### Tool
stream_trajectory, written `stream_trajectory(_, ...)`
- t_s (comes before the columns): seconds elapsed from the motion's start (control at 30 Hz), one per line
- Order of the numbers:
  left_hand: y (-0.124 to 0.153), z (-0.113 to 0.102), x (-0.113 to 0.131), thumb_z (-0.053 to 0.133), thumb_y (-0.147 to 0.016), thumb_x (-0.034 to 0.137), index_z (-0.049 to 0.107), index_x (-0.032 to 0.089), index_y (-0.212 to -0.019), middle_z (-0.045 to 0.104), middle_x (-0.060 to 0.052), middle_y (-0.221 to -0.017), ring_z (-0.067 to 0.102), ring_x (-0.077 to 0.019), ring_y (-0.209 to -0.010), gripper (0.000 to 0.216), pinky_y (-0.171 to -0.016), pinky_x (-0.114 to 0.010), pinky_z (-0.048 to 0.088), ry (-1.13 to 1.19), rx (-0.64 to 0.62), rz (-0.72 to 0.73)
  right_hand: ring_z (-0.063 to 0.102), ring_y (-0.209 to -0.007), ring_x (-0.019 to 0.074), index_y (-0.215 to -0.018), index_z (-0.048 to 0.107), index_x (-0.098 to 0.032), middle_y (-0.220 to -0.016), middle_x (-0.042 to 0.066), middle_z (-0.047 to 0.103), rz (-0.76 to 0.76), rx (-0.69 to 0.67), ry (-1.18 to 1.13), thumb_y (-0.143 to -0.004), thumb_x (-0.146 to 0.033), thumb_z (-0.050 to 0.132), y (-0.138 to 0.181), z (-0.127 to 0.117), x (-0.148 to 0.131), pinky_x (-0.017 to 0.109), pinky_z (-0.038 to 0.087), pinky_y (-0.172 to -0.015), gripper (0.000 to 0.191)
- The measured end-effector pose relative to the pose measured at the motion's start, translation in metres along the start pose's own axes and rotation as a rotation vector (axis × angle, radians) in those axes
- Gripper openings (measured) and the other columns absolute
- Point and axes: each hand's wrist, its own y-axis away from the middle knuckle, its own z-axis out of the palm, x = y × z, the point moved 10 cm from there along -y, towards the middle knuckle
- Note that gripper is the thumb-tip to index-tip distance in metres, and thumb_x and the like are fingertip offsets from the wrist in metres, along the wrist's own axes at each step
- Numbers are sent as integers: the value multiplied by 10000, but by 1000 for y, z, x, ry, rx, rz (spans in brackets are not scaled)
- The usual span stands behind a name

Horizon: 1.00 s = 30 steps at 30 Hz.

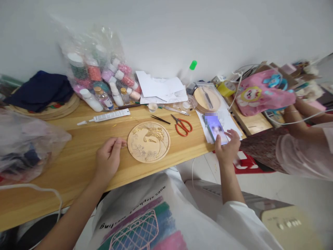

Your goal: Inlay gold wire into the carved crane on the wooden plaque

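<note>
1. From my end I see a round, pale wooden disc with a gold-and-black bird design (148,142) lying flat on the light-brown wooden table (78,156), near its front edge.
2. My left hand (109,156) is just beside the disc's left rim, thumb and forefinger pressed together, the other fingers curled in.
3. My right hand (229,147) is at the lower end of a dark-edged phone with a lit violet screen (216,126), thumb on the glass, forefinger set apart from it.
4. At this coarse view I cannot tell whether anything thin sits in the left pinch, or whether the right actually grips the phone.
5. Behind the disc I have slim black tweezers (160,119) and, right of them, orange-handled metal scissors (179,121).
6. A white tube with a narrow nozzle (110,116) lies farther left, in front of several small bottles (105,98).
7. On my right, a co-worker's arm (299,119) reaches toward a pink printed bag (256,92).
</note>
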Motion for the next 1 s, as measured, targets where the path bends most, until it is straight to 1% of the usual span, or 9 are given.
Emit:
stream_trajectory(0.13, 0, 0, 1, 468, -861, 427, 613, 230, -720, 677, -28, -748, 645, -198, -748, 282, -727, -334, 518, -8, -3, 12, 616, -1033, 309, -1313, 388, -93, -1141, 208, 589, -14, -193, -90, -797, -510, 564, -15, 28, 3, 495, 488, -880, 687)
stream_trajectory(0.27, 0, 1, 1, 463, -858, 425, 626, 219, -725, 677, -24, -755, 641, -189, -738, 295, -719, -322, 517, -10, -7, 10, 602, -1041, 312, -1317, 393, -89, -1114, 198, 589, -25, -172, -87, -813, -490, 551, -17, 30, -2, 517, 469, -914, 664)
stream_trajectory(0.37, 0, 2, 0, 472, -860, 419, 622, 224, -727, 671, -14, -749, 639, -180, -730, 280, -710, -307, 517, 1, -11, 9, 603, -1035, 300, -1321, 394, -97, -1112, 188, 592, -33, -201, -99, -821, -476, 546, -15, 33, -8, 519, 459, -930, 645)
stream_trajectory(0.6, 2, 2, 4, 471, -866, 408, 609, 230, -718, 667, -14, -739, 633, -181, -720, 270, -699, -306, 512, 0, -18, 13, 593, -1017, 300, -1304, 416, -85, -1097, 191, 587, 27, -198, -99, -801, -514, 561, -20, 32, 4, 502, 480, -893, 677)
stream_trajectory(0.7, 2, 3, 4, 466, -867, 416, 604, 233, -715, 665, -12, -735, 633, -185, -720, 275, -700, -310, 511, 6, -21, 11, 588, -1036, 304, -1299, 421, -101, -1107, 187, 583, 11, -156, -103, -809, -501, 564, -23, 28, -1, 511, 468, -910, 649)
stream_trajectory(0.77, 1, 3, 4, 462, -868, 426, 602, 232, -715, 664, -14, -735, 631, -188, -722, 284, -706, -317, 511, 8, -20, 17, 589, -1036, 307, -1303, 418, -101, -1112, 192, 582, -17, -155, -107, -819, -502, 556, -26, 29, -13, 516, 471, -903, 644)
stream_trajectory(0.83, 1, 3, 4, 461, -865, 430, 601, 236, -719, 663, -11, -736, 630, -189, -724, 280, -711, -317, 512, 4, -16, 23, 598, -1009, 291, -1302, 422, -110, -1112, 187, 589, -71, -213, -142, -831, -496, 548, -31, 38, -38, 494, 491, -872, 622)
stream_trajectory(0.9, 1, 3, 3, 462, -860, 430, 597, 244, -722, 664, -6, -739, 633, -190, -735, 268, -717, -312, 514, -6, -12, 24, 603, -993, 282, -1261, 466, -137, -1105, 175, 608, -163, -279, -178, -847, -470, 540, -39, 48, -75, 470, 503, -842, 537)
stream_trajectory(1.0, 1, 4, 2, 474, -851, 432, 593, 244, -742, 667, -3, -755, 634, -188, -747, 248, -704, -300, 513, -24, -16, 12, 594, -1066, 289, -1154, 552, -156, -1124, 165, 638, -345, -391, -236, -883, -388, 525, -51, 66, -144, 429, 488, -863, 357)
